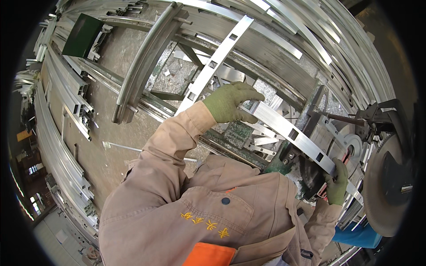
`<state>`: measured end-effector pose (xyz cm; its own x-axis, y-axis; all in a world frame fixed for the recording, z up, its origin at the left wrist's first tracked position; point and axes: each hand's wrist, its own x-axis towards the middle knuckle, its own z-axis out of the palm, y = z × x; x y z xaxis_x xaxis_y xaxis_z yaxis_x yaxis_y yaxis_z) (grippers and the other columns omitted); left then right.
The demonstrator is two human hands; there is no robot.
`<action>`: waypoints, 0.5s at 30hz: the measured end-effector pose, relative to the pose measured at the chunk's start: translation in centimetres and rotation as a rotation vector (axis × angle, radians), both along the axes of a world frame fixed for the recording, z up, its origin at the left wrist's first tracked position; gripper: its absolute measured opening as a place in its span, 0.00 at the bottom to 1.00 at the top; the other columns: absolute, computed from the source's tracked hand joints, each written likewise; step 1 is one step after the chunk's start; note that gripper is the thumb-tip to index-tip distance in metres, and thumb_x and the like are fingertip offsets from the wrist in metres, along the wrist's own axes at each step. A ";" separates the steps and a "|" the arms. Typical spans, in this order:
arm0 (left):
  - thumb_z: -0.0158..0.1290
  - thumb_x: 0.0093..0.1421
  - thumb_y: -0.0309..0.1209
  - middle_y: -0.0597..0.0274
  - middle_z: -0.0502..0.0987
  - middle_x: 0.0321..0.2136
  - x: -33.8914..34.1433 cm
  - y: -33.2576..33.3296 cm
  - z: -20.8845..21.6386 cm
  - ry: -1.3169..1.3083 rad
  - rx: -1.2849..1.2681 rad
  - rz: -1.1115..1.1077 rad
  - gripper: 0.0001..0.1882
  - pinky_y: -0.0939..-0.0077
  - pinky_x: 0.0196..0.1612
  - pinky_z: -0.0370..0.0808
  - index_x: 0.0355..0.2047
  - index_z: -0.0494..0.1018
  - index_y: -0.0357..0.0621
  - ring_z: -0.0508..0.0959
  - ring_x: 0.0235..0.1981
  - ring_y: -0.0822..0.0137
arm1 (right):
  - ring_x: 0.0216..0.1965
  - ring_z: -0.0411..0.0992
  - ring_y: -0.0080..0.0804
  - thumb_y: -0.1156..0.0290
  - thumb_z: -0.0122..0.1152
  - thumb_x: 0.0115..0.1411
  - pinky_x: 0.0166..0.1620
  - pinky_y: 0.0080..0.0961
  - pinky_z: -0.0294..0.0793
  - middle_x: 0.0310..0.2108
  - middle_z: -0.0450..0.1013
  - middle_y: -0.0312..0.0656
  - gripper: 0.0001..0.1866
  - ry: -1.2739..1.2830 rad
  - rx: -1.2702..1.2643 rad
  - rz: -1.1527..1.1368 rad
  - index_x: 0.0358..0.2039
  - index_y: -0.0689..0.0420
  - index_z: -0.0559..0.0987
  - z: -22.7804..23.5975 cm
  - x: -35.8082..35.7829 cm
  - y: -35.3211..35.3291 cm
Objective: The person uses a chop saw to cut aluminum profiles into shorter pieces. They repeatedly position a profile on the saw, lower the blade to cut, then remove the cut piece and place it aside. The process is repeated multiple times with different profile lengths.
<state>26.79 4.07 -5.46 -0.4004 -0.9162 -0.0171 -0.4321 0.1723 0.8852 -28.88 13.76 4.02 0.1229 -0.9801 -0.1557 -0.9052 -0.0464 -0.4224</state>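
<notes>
My left hand (233, 103), in a green work glove, has its thumb and fingers around the near-left end of a short aluminium profile (295, 134) with rectangular slots. Farther along, my gloved right hand (338, 182) grips the same profile close to its other end, beside the saw. The profile slants down to the right between both hands. Behind my left wrist lies a longer slotted aluminium bar (216, 60) across the green frame.
A large circular saw blade (385, 186) stands at the right, near my right hand. Long aluminium profiles (306, 31) fill the far side; more stacks (57, 137) lie at left. Offcuts (266, 141) and shavings lie below the frame. A roller rail (146, 62) stands far left.
</notes>
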 end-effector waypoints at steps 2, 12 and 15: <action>0.87 0.51 0.40 0.48 0.86 0.65 0.1 -0.2 0.1 0.007 0.014 -0.021 0.42 0.50 0.76 0.78 0.67 0.87 0.55 0.81 0.72 0.43 | 0.70 0.78 0.56 0.81 0.77 0.50 0.74 0.49 0.77 0.66 0.82 0.51 0.41 0.002 -0.001 0.008 0.69 0.56 0.85 -0.1 0.0 0.0; 0.87 0.50 0.40 0.49 0.86 0.64 -0.1 -0.3 0.2 -0.008 -0.009 -0.017 0.41 0.50 0.76 0.78 0.66 0.88 0.54 0.81 0.71 0.45 | 0.69 0.79 0.54 0.83 0.77 0.54 0.72 0.48 0.78 0.65 0.81 0.49 0.40 -0.021 0.040 -0.015 0.70 0.54 0.85 0.2 0.4 0.0; 0.87 0.50 0.39 0.50 0.87 0.63 -0.2 -0.4 0.1 -0.007 -0.003 -0.005 0.40 0.51 0.75 0.79 0.65 0.88 0.54 0.82 0.70 0.46 | 0.68 0.79 0.54 0.83 0.77 0.55 0.71 0.47 0.79 0.65 0.81 0.49 0.39 -0.018 0.039 -0.011 0.70 0.55 0.84 0.4 0.6 -0.1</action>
